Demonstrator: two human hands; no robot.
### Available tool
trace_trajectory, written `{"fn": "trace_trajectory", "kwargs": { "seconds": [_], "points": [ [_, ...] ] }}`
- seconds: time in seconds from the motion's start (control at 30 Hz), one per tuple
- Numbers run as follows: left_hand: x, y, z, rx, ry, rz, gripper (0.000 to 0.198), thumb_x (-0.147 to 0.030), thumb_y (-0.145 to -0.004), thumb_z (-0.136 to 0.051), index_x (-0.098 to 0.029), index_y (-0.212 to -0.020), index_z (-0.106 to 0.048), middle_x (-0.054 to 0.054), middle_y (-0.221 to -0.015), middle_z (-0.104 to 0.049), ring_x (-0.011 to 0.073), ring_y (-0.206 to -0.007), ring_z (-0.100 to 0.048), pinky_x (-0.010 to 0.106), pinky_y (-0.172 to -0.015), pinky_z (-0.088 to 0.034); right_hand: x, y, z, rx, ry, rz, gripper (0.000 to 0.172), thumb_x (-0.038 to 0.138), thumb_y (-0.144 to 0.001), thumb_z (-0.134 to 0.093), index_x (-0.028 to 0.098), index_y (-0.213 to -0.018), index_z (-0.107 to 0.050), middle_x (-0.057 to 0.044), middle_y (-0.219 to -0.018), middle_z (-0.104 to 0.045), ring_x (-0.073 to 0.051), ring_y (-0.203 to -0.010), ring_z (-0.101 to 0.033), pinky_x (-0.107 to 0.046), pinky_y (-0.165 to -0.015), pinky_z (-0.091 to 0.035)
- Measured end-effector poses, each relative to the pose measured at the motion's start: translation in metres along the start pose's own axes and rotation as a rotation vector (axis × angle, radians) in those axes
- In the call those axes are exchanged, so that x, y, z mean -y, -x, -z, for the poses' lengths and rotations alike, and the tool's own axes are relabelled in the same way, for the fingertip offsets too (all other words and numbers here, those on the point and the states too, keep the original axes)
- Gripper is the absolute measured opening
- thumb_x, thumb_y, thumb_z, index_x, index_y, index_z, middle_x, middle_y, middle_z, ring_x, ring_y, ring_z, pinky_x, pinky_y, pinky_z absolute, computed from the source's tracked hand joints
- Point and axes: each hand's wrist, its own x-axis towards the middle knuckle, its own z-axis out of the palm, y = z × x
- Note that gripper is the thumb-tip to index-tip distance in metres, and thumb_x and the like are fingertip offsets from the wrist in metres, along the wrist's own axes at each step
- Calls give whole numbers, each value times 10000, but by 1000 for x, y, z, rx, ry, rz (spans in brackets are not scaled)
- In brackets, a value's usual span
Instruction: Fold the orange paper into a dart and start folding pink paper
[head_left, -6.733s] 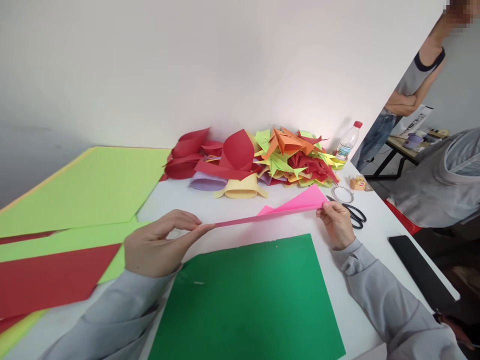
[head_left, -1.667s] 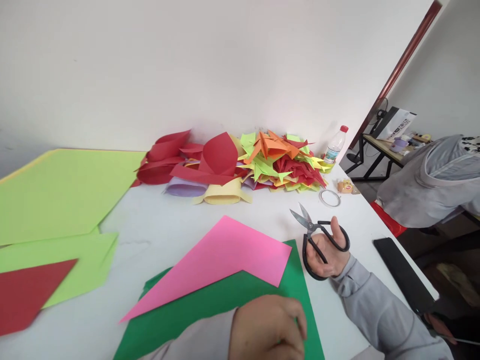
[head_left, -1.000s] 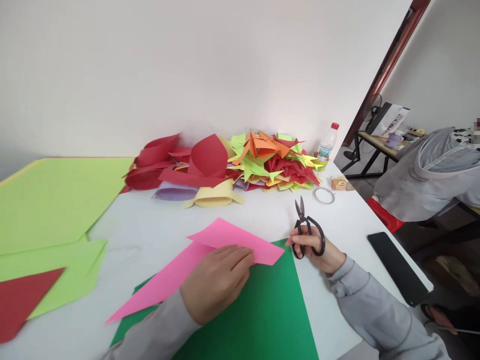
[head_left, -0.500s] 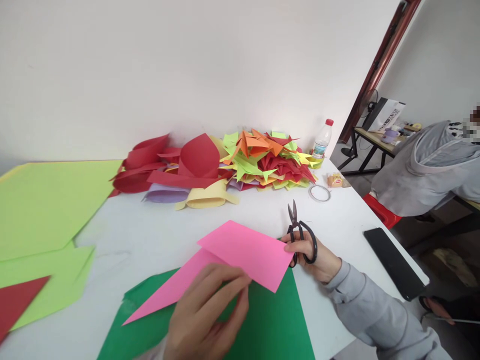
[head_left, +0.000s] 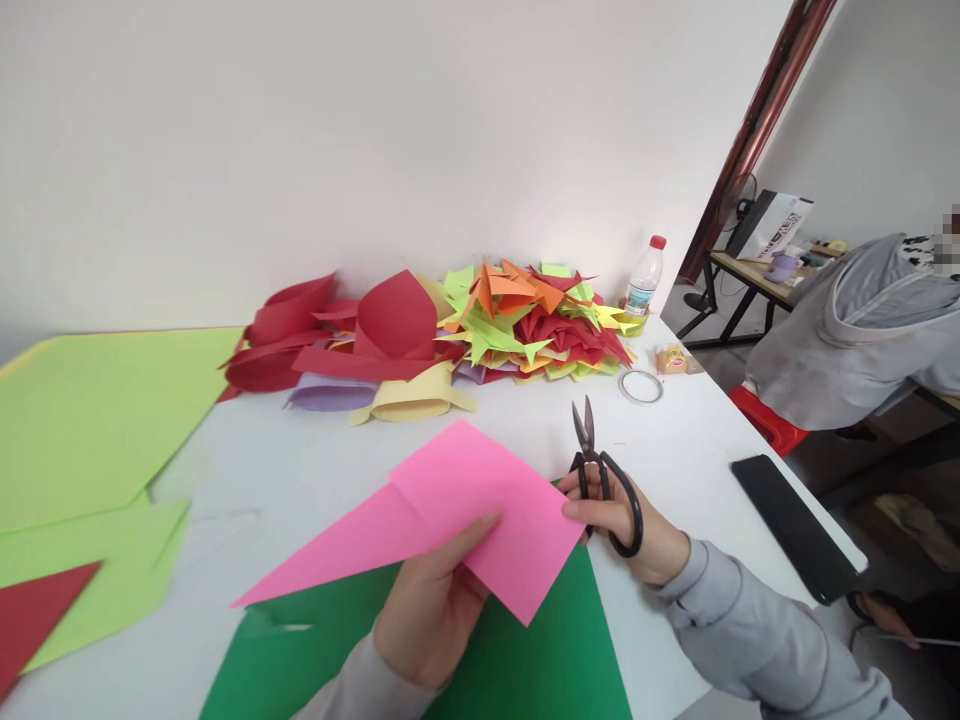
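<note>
A folded sheet of pink paper [head_left: 457, 480] with a long point to the left is held above the table. My left hand [head_left: 435, 610] grips its lower edge, thumb on top and the fingers hidden underneath. At the right corner, the thumb and fingers of my right hand [head_left: 630, 520] pinch the same paper. That hand also carries black-handled scissors [head_left: 589, 440], blades pointing up and slightly parted. Beneath the pink paper lies a green sheet [head_left: 540, 660], partly covered by it and by my left hand.
Light green sheets [head_left: 97, 420] and a red piece [head_left: 37, 610] lie left. Red folded paper shapes [head_left: 397, 315] and a pile of star-like cutouts [head_left: 525, 320] stand against the wall. Right are a bottle [head_left: 643, 285], a tape roll [head_left: 641, 386], a black flat object [head_left: 795, 525] and a seated person [head_left: 862, 330].
My left hand has gone from a pinch in front of the paper to a grip on its lower edge, thumb on top. The pink paper has turned slightly, its left point rising.
</note>
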Motion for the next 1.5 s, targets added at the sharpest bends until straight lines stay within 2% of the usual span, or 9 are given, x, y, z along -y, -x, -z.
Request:
{"fn": "trace_trajectory", "kwargs": {
  "seconds": [0.07,0.13,0.23,0.33,0.57,0.93,1.23,1.5],
  "points": [
    [-8,1,0,-93,37,-77,376,-42,-812,-594,-239,-1132,-618,4,-945,-729,172,-757,-706,223,-576,-595,4,2,2,101,-107,-19,370,459,-743,-694,125,-887,-627,7,-619,-600,-93,-486,-504,-230,-477,-369],
    [-18,0,1,-162,80,-104,338,-31,-842,-543,-220,-1107,-633,1,-888,-730,147,-701,-701,206,-568,-597,5,4,5,273,-221,-97,532,613,-809,-549,97,-912,-631,-20,-613,-606,-100,-460,-496,-240,-463,-352],
    [-32,-5,6,-189,120,-87,275,-49,-878,-501,-170,-1086,-635,19,-820,-727,136,-641,-697,198,-546,-604,3,8,9,535,-309,-260,783,770,-816,-345,54,-970,-622,-58,-630,-610,-127,-456,-508,-258,-450,-346],
    [-39,-11,13,-192,138,-73,218,-43,-887,-486,-120,-1031,-631,31,-762,-718,130,-592,-690,192,-528,-604,0,12,7,649,-350,-345,911,831,-792,-239,26,-1012,-605,-58,-637,-587,-137,-474,-502,-284,-492,-377],
    [-36,-21,23,-178,120,-118,202,-42,-898,-493,-119,-1028,-627,51,-853,-730,141,-656,-710,212,-546,-616,-1,15,5,685,-370,-400,986,852,-777,-155,8,-1031,-597,-60,-633,-574,-140,-492,-495,-295,-520,-381],
    [-27,-23,24,-183,78,-106,196,-24,-867,-533,-117,-998,-646,41,-791,-724,144,-607,-700,205,-511,-608,-3,13,6,664,-399,-424,976,830,-800,-128,4,-1014,-602,-73,-634,-588,-134,-486,-497,-290,-512,-388],
    [-21,-23,25,-139,17,-166,378,107,-774,-557,-151,-1033,-652,24,-775,-724,141,-620,-694,208,-562,-622,-4,12,6,686,-415,-407,958,831,-801,-163,11,-1024,-605,-62,-634,-587,-132,-483,-517,-283,-522,-416],
    [-19,-25,25,-149,-6,-176,348,101,-749,-595,-150,-977,-672,15,-727,-709,151,-636,-692,208,-561,-622,-3,13,5,649,-393,-406,964,825,-808,-143,3,-1011,-603,-70,-633,-590,-136,-485,-520,-284,-512,-397]
  ]
}}
